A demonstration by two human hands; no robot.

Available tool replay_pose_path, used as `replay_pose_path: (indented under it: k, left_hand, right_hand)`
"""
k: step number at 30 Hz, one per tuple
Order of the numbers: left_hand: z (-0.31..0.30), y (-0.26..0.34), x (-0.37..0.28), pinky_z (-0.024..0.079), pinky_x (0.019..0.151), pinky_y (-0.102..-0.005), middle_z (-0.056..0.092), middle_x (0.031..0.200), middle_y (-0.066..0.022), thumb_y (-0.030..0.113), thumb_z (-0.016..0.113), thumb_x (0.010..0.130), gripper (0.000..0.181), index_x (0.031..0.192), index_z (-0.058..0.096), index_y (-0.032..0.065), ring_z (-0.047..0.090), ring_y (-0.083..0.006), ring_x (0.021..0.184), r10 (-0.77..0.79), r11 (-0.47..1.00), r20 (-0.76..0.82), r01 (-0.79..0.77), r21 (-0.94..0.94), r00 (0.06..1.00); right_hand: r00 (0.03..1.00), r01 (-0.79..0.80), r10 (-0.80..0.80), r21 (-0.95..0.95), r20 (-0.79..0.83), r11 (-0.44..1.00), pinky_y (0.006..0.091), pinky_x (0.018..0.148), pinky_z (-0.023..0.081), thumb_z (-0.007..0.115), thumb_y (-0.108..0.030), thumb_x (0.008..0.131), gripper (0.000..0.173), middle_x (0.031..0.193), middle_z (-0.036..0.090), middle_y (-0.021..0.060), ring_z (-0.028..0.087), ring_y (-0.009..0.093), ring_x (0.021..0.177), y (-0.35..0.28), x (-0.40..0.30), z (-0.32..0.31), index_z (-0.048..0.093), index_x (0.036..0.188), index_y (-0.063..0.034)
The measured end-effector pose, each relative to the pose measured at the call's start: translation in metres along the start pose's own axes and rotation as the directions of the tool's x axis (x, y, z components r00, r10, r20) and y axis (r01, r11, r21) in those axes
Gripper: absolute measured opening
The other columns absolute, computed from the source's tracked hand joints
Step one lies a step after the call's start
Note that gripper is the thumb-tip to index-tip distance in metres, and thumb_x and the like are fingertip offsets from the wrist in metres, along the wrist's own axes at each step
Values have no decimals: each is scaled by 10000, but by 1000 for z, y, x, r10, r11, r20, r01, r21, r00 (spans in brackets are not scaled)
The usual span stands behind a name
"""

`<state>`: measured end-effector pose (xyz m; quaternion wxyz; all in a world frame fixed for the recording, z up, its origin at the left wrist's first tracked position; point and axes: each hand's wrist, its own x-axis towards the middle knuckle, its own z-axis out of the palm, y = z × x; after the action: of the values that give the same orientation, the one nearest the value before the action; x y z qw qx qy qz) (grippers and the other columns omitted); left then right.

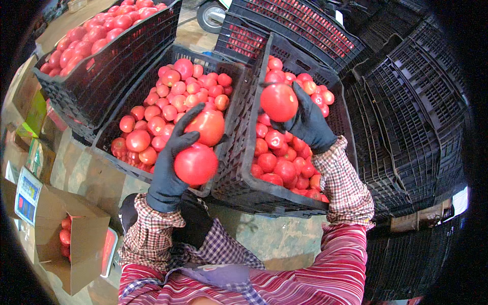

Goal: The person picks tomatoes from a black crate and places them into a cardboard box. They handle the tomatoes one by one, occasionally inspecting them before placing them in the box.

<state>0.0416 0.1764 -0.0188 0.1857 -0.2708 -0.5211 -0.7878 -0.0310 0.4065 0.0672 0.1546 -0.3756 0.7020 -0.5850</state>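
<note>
Two large red tomatoes, a lower tomato and an upper tomato, rest in my left hand, which wears a dark glove. That hand is above the near right part of a black plastic crate of tomatoes. My right hand, gloved the same way, grips another large tomato over a second black crate with tomatoes inside. Loose tomatoes in that crate lie below my right hand. Smaller tomatoes fill much of the left crate.
A full crate of tomatoes rises at the upper left. Stacked black crates stand along the right, and more filled crates at the back. An open cardboard box beside a scale display holds several tomatoes at lower left.
</note>
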Motion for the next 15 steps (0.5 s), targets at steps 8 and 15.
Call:
replay_pose_path:
  k: [8,15]
  left_hand:
    - [8,2,-15,307,918,-344,343,1224,-115,372,447,790,572,1221,278,36,362,-231,1108,-538,639,144,513,-573,830]
    - [4,-22,-26,394,849,-390,292,1240,-108,343,432,779,563,1238,214,102,380,-280,1086,-507,807,-106,428,-407,855]
  right_hand:
    - [966,186,-254,-811,48,555,312,828,373,602,-242,700,545,1063,470,172,462,232,983,-13,30,87,379,1159,-49]
    - [896,-300,438,-830,-75,470,307,661,435,546,-242,749,371,854,555,134,539,221,732,15,-32,-22,457,1039,-27]
